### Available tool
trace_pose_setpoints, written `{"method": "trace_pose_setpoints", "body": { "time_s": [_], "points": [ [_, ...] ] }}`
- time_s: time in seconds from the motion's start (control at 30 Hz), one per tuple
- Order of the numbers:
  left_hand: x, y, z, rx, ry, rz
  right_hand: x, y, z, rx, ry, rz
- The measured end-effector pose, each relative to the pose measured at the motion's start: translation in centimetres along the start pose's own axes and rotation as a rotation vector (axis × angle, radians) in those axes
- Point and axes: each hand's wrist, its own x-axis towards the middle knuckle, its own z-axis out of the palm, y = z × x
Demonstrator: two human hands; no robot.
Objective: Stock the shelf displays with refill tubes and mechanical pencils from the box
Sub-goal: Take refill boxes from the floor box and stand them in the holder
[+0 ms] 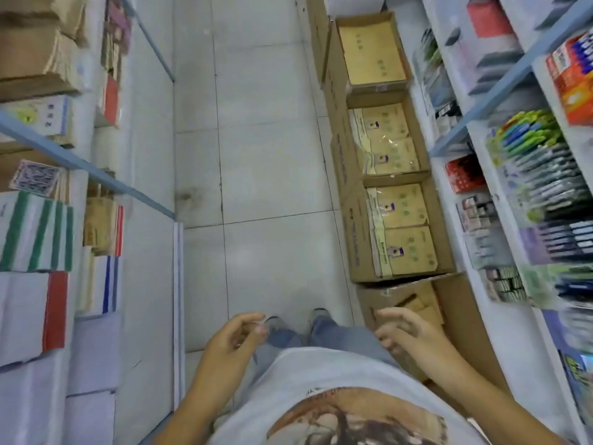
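Fetching is judged in hand: the right hand [405, 332], loosely curled and empty, is held above the open box [452, 300] at four o'clock. Whether the left hand [236, 335] pinches anything cannot be told. Next, stock must be gripped for the shelf displays [542, 175] at three o'clock.

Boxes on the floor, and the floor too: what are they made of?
The boxes look like brown cardboard, matte, with folded flaps and creased edges. The floor looks like pale glazed tile, probably ceramic: it has straight grout lines and a soft sheen.
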Motion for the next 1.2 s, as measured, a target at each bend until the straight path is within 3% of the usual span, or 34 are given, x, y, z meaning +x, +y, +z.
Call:
{"method": "trace_pose_setpoints", "body": {
  "time_s": [0.27,0.6,0.9,1.2],
  "points": [
    [4.6,3.7,0.3,-0.004,0.022,-0.002,6.0,-5.4,-1.0,-0.102,0.018,-0.054],
    [18.3,10.5,-7.2,0.004,0.087,-0.046,19.8,-21.5,2.5,-0.206,-0.073,-0.12],
    [36.6,28.7,-14.3,0.061,-0.03,0.038,28.9,-38.8,1.6,-0.058,0.08,-0.038],
    [55.7,46.3,-14.4,0.095,-0.057,0.087,43.2,-53.6,-3.9,-0.003,0.119,0.022]
  ]
}}
